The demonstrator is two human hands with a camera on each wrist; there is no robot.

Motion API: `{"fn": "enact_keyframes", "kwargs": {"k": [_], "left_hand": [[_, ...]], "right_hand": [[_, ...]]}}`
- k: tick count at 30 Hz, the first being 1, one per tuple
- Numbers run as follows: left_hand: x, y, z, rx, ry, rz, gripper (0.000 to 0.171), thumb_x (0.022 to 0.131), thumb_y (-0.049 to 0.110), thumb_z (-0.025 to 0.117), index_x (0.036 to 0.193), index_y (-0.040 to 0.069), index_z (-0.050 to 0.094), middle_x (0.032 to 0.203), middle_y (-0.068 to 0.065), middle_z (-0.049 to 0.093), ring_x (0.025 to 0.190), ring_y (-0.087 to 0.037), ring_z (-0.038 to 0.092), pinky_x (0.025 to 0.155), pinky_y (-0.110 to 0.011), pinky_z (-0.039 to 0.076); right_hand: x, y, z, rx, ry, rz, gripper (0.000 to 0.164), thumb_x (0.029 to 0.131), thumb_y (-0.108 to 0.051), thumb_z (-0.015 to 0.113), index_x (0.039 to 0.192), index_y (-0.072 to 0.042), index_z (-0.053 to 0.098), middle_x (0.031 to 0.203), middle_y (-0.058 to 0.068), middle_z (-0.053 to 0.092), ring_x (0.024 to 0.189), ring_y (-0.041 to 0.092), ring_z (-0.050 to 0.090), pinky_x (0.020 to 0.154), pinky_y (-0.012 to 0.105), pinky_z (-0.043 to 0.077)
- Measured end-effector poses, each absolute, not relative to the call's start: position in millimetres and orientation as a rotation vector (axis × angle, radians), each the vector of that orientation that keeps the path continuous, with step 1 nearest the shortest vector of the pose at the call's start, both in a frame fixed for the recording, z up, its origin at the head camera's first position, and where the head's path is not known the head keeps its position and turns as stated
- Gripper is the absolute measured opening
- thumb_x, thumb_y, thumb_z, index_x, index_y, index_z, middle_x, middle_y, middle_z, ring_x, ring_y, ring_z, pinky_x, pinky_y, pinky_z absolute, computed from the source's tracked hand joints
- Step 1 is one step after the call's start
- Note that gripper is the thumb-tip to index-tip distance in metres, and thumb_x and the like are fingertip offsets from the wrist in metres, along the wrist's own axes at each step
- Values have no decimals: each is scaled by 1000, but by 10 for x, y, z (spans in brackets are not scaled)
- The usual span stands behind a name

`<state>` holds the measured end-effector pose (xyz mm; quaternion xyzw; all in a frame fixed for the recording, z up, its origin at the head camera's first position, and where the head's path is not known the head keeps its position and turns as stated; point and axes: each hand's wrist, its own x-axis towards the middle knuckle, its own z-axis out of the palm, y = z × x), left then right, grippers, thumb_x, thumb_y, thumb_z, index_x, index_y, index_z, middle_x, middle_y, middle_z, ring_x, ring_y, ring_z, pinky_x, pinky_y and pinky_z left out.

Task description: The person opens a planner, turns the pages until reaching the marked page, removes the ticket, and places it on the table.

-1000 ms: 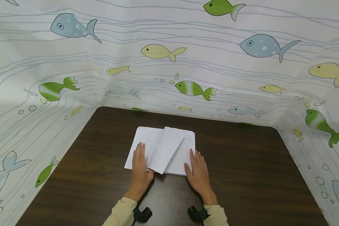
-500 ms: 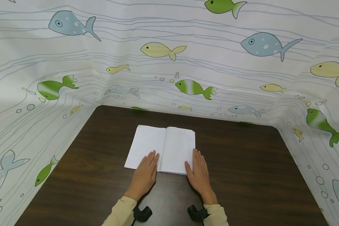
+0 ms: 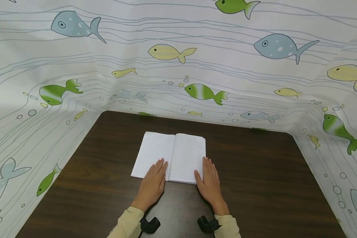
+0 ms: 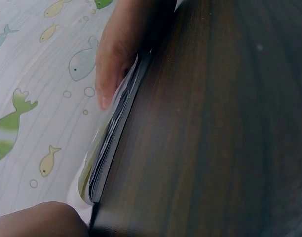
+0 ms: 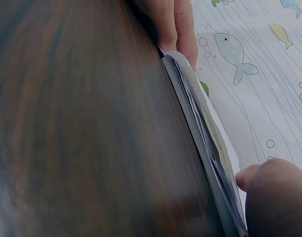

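An open notebook (image 3: 186, 152) with lined white pages lies flat on the dark wooden table. My left hand (image 3: 152, 185) rests with straight fingers on the lower part of the left page, fingertips close to the centre fold. Along the right page's lower outer edge lies my right hand (image 3: 209, 183), fingers extended, thumb on the paper. From the left wrist view, the notebook's layered page edges (image 4: 109, 148) show low over the table, beneath the fingers. The right wrist view shows the page stack (image 5: 205, 133) side-on, with the right thumb (image 5: 247, 177) against the top sheet.
The brown table (image 3: 264, 185) spreads around the notebook. White fabric walls (image 3: 166, 76) printed with fish stand at the back and both sides. A black wrist camera (image 3: 150, 225) sits at the left cuff and another black camera (image 3: 208, 224) at the right cuff.
A page that stood half turned at the centre now lies flat on the left. My left hand has moved right, from the left page's middle toward the fold. The right hand stays put.
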<state>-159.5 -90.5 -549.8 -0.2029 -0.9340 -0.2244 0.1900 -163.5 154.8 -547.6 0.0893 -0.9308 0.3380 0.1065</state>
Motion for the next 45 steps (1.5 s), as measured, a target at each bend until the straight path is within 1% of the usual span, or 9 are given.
{"fn": "enact_keyframes", "kwargs": {"k": [8,14,21,24,27,31,34,41,45], "left_hand": [[-1594,-899,-5503,-569,-2608,-627,43,100,6,62,141,-6,59,145,-25,57,137,-39,53,114,-53,41],[-1592,-896,-5490,-569,-2620,-618,42,101,7,61,142,-6,58,146,-25,57,138,-38,52,115,-52,40],[-1585,-899,-5477,-563,-2623,-634,42,102,8,61,142,-6,58,146,-25,56,138,-39,52,116,-52,40],[-1584,-900,-5472,-556,-2639,-671,43,104,12,60,143,-6,58,148,-25,55,140,-39,50,117,-53,37],[-1577,-898,-5458,-540,-2698,-719,49,107,24,57,146,-5,54,153,-23,50,145,-37,44,120,-52,33],[-1575,-906,-5435,-532,-2800,-750,72,104,49,57,153,-3,47,160,-20,42,151,-33,36,125,-49,26],[-1584,-917,-5425,-545,-2835,-746,86,98,60,60,155,-3,43,162,-19,39,153,-31,32,126,-47,23],[-1590,-924,-5428,-566,-2813,-741,82,99,54,63,155,-3,43,161,-20,40,152,-32,34,125,-48,24],[-1579,-933,-5424,-577,-2805,-732,83,97,53,67,154,-3,44,160,-21,41,151,-33,35,125,-48,26]], "right_hand": [[-1638,1547,-5493,273,-2718,973,66,108,-31,53,157,8,34,162,27,34,152,44,27,122,61,20],[-1643,1562,-5478,253,-2762,990,66,108,-33,52,157,8,35,164,27,31,154,42,24,124,59,16],[-1635,1547,-5460,238,-2773,1005,65,107,-36,54,152,10,43,163,30,30,154,44,23,124,60,17],[-1631,1536,-5435,233,-2786,1015,69,104,-41,58,151,8,45,164,30,28,155,44,21,124,61,15],[-1633,1529,-5403,218,-2826,1013,76,100,-50,62,152,3,47,166,29,24,156,43,17,125,61,12],[-1635,1530,-5381,230,-2881,942,91,89,-62,70,154,-2,48,166,29,22,156,44,15,125,62,12],[-1635,1538,-5380,263,-2908,877,100,82,-67,75,156,-5,47,166,30,20,156,44,14,124,62,13],[-1633,1568,-5402,323,-2913,833,101,82,-64,74,157,-3,44,166,31,19,156,45,14,124,62,13],[-1632,1574,-5410,334,-2936,828,106,81,-66,74,158,-1,40,167,31,17,156,45,13,124,62,13]]}}
